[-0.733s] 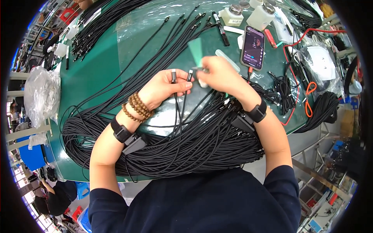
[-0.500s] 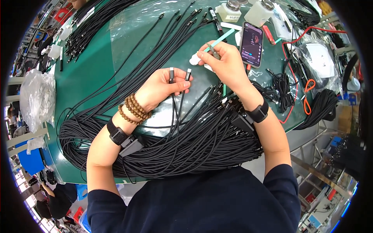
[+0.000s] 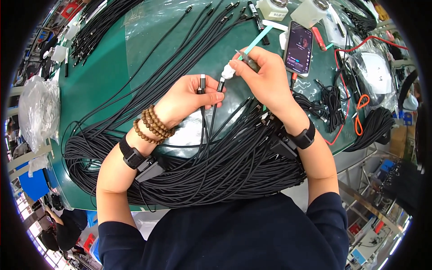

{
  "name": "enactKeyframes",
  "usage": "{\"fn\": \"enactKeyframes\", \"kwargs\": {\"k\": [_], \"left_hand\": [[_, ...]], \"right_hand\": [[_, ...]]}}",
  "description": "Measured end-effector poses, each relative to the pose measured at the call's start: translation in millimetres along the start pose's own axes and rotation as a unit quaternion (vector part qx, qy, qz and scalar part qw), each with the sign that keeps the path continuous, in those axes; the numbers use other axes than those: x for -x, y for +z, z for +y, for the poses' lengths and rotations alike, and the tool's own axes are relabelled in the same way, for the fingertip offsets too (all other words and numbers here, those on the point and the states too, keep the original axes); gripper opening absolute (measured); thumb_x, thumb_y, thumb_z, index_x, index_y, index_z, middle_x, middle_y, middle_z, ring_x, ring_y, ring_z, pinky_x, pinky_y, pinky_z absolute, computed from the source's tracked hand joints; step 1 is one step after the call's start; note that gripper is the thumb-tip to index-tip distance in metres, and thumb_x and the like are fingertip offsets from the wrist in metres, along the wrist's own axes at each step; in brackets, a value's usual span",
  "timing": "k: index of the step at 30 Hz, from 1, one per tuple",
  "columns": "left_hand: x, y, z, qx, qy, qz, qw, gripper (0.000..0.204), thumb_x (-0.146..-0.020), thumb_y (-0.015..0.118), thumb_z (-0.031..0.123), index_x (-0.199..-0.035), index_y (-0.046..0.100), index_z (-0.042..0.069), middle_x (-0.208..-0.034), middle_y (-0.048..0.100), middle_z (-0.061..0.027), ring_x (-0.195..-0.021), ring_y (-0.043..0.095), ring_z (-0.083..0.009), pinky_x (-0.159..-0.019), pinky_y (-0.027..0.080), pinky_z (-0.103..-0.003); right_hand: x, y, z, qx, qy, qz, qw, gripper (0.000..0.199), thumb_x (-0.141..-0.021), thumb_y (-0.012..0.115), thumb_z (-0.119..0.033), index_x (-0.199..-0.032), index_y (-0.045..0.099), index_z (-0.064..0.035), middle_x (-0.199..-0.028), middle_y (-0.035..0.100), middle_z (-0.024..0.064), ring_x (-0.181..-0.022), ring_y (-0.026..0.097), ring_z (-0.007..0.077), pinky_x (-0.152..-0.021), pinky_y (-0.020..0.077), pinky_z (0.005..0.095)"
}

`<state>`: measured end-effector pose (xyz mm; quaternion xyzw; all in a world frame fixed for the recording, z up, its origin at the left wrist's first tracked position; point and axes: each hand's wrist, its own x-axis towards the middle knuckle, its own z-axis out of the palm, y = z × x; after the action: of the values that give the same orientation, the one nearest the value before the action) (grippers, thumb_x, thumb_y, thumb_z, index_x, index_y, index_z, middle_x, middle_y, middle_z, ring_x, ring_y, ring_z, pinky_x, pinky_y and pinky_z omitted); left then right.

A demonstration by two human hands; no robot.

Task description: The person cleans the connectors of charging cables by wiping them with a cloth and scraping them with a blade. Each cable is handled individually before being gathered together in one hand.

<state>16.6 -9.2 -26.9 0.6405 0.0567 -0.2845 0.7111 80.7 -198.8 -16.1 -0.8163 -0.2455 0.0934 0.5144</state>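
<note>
My left hand [image 3: 196, 93] is closed around two black cables, their metal-tipped plugs pointing away from me. One cable plug [image 3: 202, 83] stands up by my index finger; the other cable plug [image 3: 221, 83] sits between thumb and fingers. My right hand [image 3: 263, 74] pinches a white wad [image 3: 228, 72], which looks like cloth or cotton, against the tip of that second plug. A grey pointed tool [image 3: 249, 61], its kind unclear, also rests in the right hand. A pale green strip [image 3: 258, 40] runs out past the fingers; whether it is held cannot be told.
Below my hands lies a thick bundle of black cables [image 3: 202, 180]; more cables [image 3: 171, 67] stretch across the green table [image 3: 103, 76]. A phone [image 3: 298, 49], two bottles [image 3: 310, 13] and a marker [image 3: 256, 20] are at the back. Plastic bags [image 3: 38, 110] lie left.
My right hand has brought the white wad down onto the plug of the right-hand cable; before, they were apart. My left hand still holds both cables. The whole view has shifted slightly.
</note>
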Motion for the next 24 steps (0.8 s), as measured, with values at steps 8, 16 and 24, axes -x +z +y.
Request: {"fn": "enactKeyframes", "kwargs": {"k": [8,16,24], "left_hand": [[0.9,-0.3,-0.9,0.013,0.006,-0.005,1.0,0.012,-0.085,0.066,0.006,-0.082,0.055,0.006,-0.088,0.062,-0.0007,-0.075,0.058,-0.0071,-0.063,0.041,-0.019],[1.0,0.8,0.7,0.015,-0.001,-0.006,1.0,0.013,-0.085,0.066,0.005,-0.081,0.054,0.006,-0.09,0.061,-0.001,-0.075,0.058,-0.0072,-0.062,0.041,-0.019],[2.1,1.7,2.2,0.011,-0.006,-0.012,1.0,0.013,-0.086,0.065,0.004,-0.081,0.054,0.006,-0.089,0.061,-0.0012,-0.075,0.058,-0.0074,-0.062,0.041,-0.019]], "right_hand": [[-1.9,-7.5,-6.4,-0.004,0.009,-0.03,1.0,0.011,-0.084,0.065,-0.007,-0.089,0.063,0.0032,-0.073,0.063,0.0026,-0.068,0.057,0.0066,-0.062,0.0452,0.0221],[-6.3,-12.6,2.7,0.018,-0.003,-0.039,0.999,0.013,-0.085,0.065,-0.009,-0.087,0.063,0.0037,-0.071,0.062,0.0019,-0.067,0.055,0.0064,-0.061,0.0446,0.0227],[-6.9,-11.2,2.8,0.031,-0.013,-0.045,0.998,0.012,-0.085,0.065,-0.008,-0.084,0.063,0.0035,-0.071,0.062,0.0014,-0.066,0.056,0.0072,-0.062,0.0452,0.0234]]}}
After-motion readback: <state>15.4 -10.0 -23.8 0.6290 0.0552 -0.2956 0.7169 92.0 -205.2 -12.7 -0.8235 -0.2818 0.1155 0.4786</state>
